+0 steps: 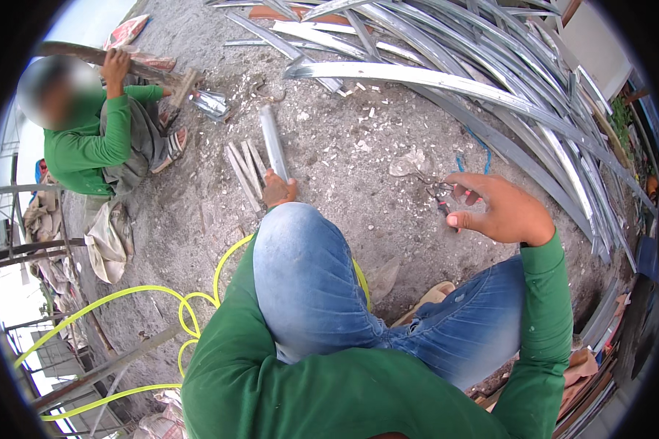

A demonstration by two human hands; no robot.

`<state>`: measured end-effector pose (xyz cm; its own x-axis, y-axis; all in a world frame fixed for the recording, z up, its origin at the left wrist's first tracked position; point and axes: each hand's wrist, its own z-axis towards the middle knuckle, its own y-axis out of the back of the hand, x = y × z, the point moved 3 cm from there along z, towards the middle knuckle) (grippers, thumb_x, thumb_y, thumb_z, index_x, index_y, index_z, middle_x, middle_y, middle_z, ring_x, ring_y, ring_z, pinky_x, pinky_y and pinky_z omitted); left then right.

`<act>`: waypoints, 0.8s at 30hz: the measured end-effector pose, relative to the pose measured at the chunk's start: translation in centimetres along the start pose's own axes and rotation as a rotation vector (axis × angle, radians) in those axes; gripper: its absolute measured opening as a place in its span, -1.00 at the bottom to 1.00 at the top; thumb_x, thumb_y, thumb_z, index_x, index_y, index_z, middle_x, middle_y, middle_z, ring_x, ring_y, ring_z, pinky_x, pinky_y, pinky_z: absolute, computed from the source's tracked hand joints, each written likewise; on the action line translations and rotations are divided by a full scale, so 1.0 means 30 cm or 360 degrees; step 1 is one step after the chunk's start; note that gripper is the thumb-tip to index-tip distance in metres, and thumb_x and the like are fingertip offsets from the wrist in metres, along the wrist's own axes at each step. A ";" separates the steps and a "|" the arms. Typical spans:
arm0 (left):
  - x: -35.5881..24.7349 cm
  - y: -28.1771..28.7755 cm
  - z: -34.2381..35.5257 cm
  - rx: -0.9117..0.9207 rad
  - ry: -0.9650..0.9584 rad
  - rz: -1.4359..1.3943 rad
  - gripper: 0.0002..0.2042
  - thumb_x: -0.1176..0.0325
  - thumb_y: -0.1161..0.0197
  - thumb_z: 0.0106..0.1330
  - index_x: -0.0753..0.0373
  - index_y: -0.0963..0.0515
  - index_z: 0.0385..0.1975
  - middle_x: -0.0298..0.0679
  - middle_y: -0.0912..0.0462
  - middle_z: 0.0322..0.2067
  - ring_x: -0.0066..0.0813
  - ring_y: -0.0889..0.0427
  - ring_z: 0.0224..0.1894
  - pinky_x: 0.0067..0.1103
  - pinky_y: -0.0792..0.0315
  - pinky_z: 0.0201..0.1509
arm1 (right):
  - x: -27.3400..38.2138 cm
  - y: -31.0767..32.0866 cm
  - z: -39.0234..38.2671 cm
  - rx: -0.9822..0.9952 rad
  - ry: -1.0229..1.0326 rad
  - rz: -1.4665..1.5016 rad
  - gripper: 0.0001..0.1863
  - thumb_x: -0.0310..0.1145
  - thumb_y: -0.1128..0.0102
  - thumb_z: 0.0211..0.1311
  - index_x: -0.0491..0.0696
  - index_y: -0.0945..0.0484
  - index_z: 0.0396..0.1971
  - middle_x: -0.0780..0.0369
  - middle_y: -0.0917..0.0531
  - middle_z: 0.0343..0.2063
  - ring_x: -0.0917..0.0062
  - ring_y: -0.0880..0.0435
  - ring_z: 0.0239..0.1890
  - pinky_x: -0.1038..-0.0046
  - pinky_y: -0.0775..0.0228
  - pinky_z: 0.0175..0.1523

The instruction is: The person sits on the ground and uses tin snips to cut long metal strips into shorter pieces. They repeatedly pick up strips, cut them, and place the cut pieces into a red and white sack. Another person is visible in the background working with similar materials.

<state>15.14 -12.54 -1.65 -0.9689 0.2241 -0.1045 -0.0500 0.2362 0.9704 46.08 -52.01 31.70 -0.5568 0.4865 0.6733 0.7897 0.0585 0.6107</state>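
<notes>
Extending beyond the person's left knee [291,233], a short metal channel [272,139] is occupying the area ahead and slightly left of the body. Its long axis is running away from the person, with the far end pointing forward and a little left. The left hand [279,190] is gripping the near end in a narrow hold; the knee is hiding part of the wrist. Thin slats [243,174] are lying just left of the channel.

The right hand [507,208] is curving around a small hand tool [443,199] with dark and red handles, thumb and fingers standing apart. Whether it is bearing the tool's weight cannot be told.

By judgement, the step in hand is steadying the channel while managing the tool. The next move is probably calling for a secure right-hand grip on the handles.

Farther out, a pile of metal profiles [483,88] is covering the ground ahead and right. At left, a co-worker [88,143] in green is squatting, and a yellow hose [124,291] is looping nearer the person.
</notes>
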 end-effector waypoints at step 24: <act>-0.657 1.009 -0.911 0.0503 -0.1963 -0.0803 -0.43 0.03 -0.52 0.27 0.28 -0.57 0.14 -0.09 -0.56 0.24 -0.16 -0.53 0.31 -0.25 -0.46 0.34 | -0.655 0.084 0.863 -0.1161 -0.0416 -0.1113 -0.25 -0.41 -0.29 0.20 -0.02 -0.28 0.43 0.04 -0.36 0.38 0.11 -0.25 0.49 -0.24 -0.04 0.51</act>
<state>26.12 -35.65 35.72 -0.0113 0.7001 -0.7140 -0.1120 0.7087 0.6966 65.67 -38.86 9.22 -0.6881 0.7255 0.0144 -0.0831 -0.0985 0.9917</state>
